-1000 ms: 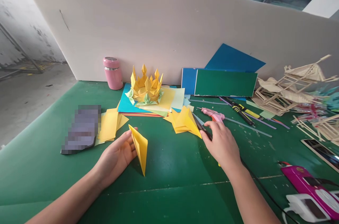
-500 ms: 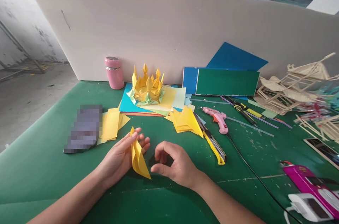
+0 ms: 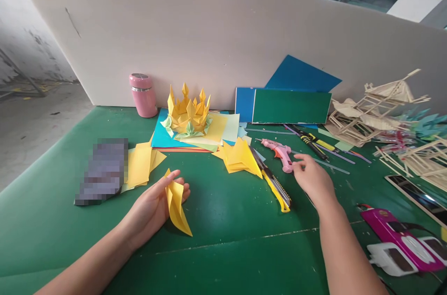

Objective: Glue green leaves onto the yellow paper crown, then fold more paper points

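A folded piece of yellow paper (image 3: 177, 209) rests in my left hand (image 3: 153, 209), with the thumb pressing it against the fingers. Its pointed lower end hangs over the table. My right hand (image 3: 314, 181) is at the handle of a pink hot glue gun (image 3: 279, 151), its fingertips curved and slightly apart. They are beside or just touching the grip, not wrapped round it. Between the hands lie a stack of folded yellow papers (image 3: 240, 157) and a yellow utility knife (image 3: 275, 188). Farther back, a yellow paper crown (image 3: 190, 118) with green folded pieces stands on coloured sheets.
Yellow sheets (image 3: 139, 164) lie at the left beside a blurred dark object (image 3: 104, 169). A pink flask (image 3: 144, 97) stands at the back. To the right are wooden stick models (image 3: 370, 118), a phone (image 3: 415, 197) and a magenta power strip (image 3: 401, 234).
My right hand has moved right and away from the folded paper to the glue gun's handle. My left hand keeps the paper, turned slightly. The view has shifted a little right.
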{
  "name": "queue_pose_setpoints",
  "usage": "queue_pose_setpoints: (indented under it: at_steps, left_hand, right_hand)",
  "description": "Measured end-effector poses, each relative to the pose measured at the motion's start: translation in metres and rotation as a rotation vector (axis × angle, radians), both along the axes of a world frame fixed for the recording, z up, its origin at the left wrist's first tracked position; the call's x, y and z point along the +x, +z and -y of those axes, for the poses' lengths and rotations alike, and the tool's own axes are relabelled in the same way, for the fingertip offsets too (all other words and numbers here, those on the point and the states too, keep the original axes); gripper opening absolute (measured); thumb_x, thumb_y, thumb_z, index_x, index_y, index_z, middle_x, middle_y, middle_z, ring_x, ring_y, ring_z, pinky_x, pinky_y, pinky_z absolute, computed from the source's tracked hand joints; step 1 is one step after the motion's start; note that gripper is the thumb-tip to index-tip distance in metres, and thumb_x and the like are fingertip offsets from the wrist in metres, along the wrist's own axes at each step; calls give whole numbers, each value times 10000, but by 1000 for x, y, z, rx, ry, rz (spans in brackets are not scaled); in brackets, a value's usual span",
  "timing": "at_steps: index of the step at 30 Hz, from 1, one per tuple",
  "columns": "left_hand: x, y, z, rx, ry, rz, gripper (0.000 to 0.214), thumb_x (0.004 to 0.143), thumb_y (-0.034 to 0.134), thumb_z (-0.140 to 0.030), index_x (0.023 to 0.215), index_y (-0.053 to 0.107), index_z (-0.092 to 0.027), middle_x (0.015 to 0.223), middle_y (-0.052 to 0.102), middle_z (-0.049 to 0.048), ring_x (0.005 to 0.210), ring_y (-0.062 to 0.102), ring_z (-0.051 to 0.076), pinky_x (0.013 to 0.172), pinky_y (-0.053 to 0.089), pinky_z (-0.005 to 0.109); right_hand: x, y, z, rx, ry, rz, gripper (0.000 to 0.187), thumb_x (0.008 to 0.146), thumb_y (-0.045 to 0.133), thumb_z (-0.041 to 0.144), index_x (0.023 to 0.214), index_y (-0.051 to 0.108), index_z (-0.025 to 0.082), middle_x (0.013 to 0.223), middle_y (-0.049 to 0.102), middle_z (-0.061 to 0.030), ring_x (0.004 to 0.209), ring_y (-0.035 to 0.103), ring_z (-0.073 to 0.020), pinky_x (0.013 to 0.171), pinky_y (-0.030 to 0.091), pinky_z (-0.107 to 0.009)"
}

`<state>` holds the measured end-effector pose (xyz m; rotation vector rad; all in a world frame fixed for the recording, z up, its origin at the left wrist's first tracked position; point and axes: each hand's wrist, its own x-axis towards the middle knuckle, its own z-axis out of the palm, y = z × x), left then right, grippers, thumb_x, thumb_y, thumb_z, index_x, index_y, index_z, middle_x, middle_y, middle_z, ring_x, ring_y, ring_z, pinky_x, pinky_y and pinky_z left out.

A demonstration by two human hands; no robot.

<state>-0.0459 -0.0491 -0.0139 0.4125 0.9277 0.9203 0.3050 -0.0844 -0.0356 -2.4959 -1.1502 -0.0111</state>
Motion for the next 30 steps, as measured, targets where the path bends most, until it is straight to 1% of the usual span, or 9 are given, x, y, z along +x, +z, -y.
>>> queue_pose_setpoints:
  at_steps: [7, 10, 14, 16, 18, 20, 22, 25, 30]
  left_hand:
    - [0, 0, 0, -3, -1, -22, 102, 878, 545, -158, 881, 645, -137, 737, 617, 31, 696, 665, 155, 715, 599, 298]
    - [1, 1, 0, -12, 6, -28, 128, 894, 520, -165, 885, 645, -139, 735, 623, 35, 692, 669, 157, 705, 600, 300]
    - [2, 3, 2, 3, 13, -12, 166, 912, 490, -156, 858, 645, -135, 731, 637, 44, 696, 679, 159, 716, 600, 301]
    - [3, 2, 3, 16, 20, -10, 175, 906, 500, -140, 805, 642, -132, 746, 656, 56, 748, 694, 175, 758, 596, 309]
    - [4, 1, 4, 39, 19, 1, 192, 903, 509, -139, 759, 636, -131, 792, 678, 74, 857, 699, 210, 821, 581, 329]
    - [5, 0, 5, 68, 17, 14, 205, 908, 507, -154, 749, 633, -131, 865, 697, 94, 964, 680, 238, 877, 560, 346]
    - [6, 0, 7, 68, 13, 0, 202, 918, 499, -177, 774, 633, -132, 970, 702, 116, 1032, 656, 247, 908, 543, 354]
    - [6, 2, 11, 51, -6, -31, 155, 912, 523, -207, 812, 623, -144, 1109, 683, 132, 1101, 621, 251, 918, 532, 359]
    - [4, 3, 16, 84, -86, 46, 80, 803, 679, -227, 841, 615, -195, 1082, 703, 81, 1094, 619, 286, 871, 544, 422]
  right_hand:
    - [0, 10, 10, 117, 38, 6, 317, 698, 445, 191, 764, 755, 206, 672, 725, -80, 463, 536, -196, 421, 327, -278]
    - [-1, 12, 10, 111, 52, 56, 324, 698, 450, 209, 730, 772, 202, 532, 673, -76, 392, 461, -182, 395, 285, -280]
    - [-18, 16, 7, 287, 75, 83, 328, 711, 436, 201, 758, 760, 178, 668, 717, -104, 489, 552, -202, 412, 319, -281]
    - [-42, 17, 5, 478, 247, -13, 312, 761, 435, 221, 822, 737, 175, 803, 732, -105, 617, 625, -211, 480, 410, -283]
    - [-77, 17, 6, 595, 505, -249, 266, 822, 457, 268, 894, 700, 188, 782, 717, -68, 628, 634, -179, 568, 486, -285]
    - [-119, 15, 8, 503, 816, -522, 224, 872, 471, 312, 941, 657, 209, 786, 698, -38, 657, 631, -150, 628, 510, -272]
    - [-155, 12, 11, 316, 1049, -719, 218, 810, 610, 372, 967, 610, 221, 834, 675, -23, 705, 615, -142, 639, 510, -254]
    - [-185, 3, 13, 217, 1073, -889, 280, 739, 689, 437, 839, 547, 218, 775, 609, 9, 642, 548, -118, 577, 471, -231]
    - [-182, -8, 7, 237, 939, -1130, 251, 820, 562, 455, 851, 490, 217, 718, 561, 18, 591, 507, -105, 531, 423, -221]
